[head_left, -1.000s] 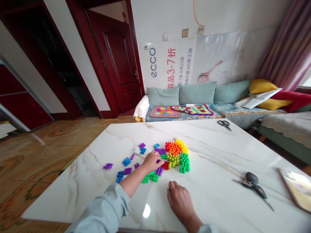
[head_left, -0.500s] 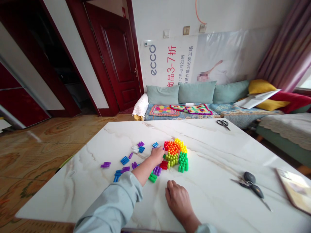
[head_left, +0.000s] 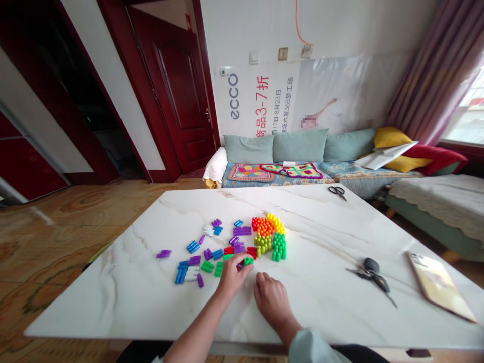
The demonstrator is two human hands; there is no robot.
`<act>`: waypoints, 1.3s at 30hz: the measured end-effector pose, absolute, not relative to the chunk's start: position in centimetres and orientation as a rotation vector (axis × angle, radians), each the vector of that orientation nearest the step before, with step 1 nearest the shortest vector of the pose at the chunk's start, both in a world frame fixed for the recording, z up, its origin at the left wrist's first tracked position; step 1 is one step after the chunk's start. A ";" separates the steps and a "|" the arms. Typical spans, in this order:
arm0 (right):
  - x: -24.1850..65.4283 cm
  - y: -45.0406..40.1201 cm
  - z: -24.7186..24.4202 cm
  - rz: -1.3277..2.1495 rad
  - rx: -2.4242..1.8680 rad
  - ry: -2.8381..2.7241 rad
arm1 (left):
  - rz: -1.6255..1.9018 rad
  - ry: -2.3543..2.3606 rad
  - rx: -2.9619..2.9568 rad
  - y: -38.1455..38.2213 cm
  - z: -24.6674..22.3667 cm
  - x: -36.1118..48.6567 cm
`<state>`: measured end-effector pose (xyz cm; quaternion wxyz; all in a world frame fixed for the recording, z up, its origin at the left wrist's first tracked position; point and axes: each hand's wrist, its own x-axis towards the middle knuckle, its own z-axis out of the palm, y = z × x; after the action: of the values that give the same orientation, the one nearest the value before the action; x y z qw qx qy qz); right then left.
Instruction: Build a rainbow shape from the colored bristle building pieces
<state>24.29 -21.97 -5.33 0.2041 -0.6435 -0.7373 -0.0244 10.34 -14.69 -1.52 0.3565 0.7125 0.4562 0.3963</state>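
A cushioned sofa [head_left: 351, 175] is stretching beyond the far edge of the marble-patterned table [head_left: 325, 312]. Toward the table's right edge, a gold-toned flat slab [head_left: 440, 287], perhaps a phone, is lying aslant. The right hand [head_left: 273, 298] is resting palm-down inside the near edge, its fingers curling closed; whether they are covering anything is impossible to tell. The left hand [head_left: 231, 276] is pinching a small green plastic piece [head_left: 248, 261] between thumb and fingers. Black-handled pointed tools [head_left: 380, 283] are lying between the right hand and the slab, and black-handled scissors [head_left: 338, 191] are sitting by the far right corner. Upright round-topped plastic pegs [head_left: 264, 228] in red, orange, yellow and green are standing close together around mid-table, while purple, blue, green, red and white pieces [head_left: 164, 253] are lying flat toward the left edge. The green piece is showing at the left fingertips, on the side toward the right hand, which is waiting just beside; the upright pegs are standing beyond it, toward the far right corner. Its long axis is too small to read.
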 end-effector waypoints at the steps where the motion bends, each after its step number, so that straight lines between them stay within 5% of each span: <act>1: 24.3 -22.0 -5.2 -0.048 -1.800 -2.051 | 1.070 1.175 1.670 -16.3 -2.5 10.0; 8: 24.3 -22.6 -4.4 0.283 -1.805 -1.805 | 1.248 0.909 0.899 -22.2 -5.3 9.6; 14: 22.1 -23.7 -3.5 0.942 -1.303 -1.340 | 1.287 1.041 1.184 -22.4 -4.5 9.5; 18: 20.9 -24.4 -3.3 1.044 -1.223 -1.036 | 1.212 1.047 1.349 -22.2 -4.7 10.2; 22: 22.8 -23.4 -3.0 0.898 -1.317 -0.901 | 1.167 1.038 1.588 -21.0 -4.9 10.9; 28: 29.9 -20.8 -2.2 0.184 -1.881 -1.136 | 1.161 1.162 1.809 -19.9 -4.8 10.7; 39: 31.8 -18.5 -4.3 0.081 -2.062 -1.157 | 1.105 1.194 1.816 -20.2 -4.8 10.7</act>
<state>31.80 -18.51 -4.29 0.3783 -0.8069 -0.4526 0.0319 10.74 -20.16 -4.82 0.3444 0.6993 0.4597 0.4256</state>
